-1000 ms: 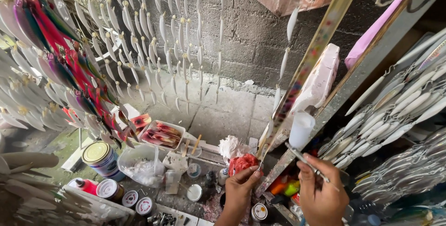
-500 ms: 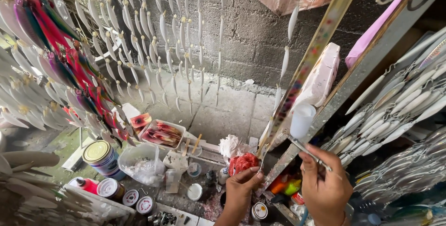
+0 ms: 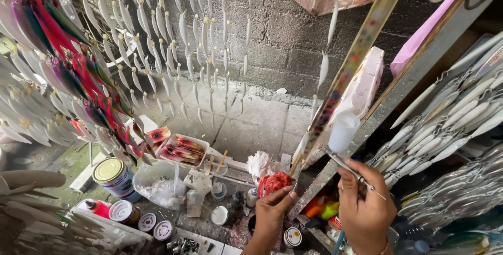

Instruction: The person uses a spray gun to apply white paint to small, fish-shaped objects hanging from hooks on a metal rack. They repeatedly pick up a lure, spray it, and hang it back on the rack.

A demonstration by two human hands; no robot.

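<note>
Your left hand (image 3: 272,210) closes its grip on a wad of red cloth (image 3: 274,182), pressed at the lower end of a long paint-speckled strip (image 3: 356,56). The strip's long axis slants from that cloth up and to the right, out of the top of the view. Your right hand (image 3: 364,208) pinches a thin metal tool (image 3: 350,168), its tip pointing up-left at a white cup (image 3: 343,132) beside the strip. On the tabletop at lower left stands a round can with a yellow lid (image 3: 112,174), with small red-and-white-lidded tins (image 3: 149,223) near it and a white tray of red pieces (image 3: 183,150) behind.
</note>
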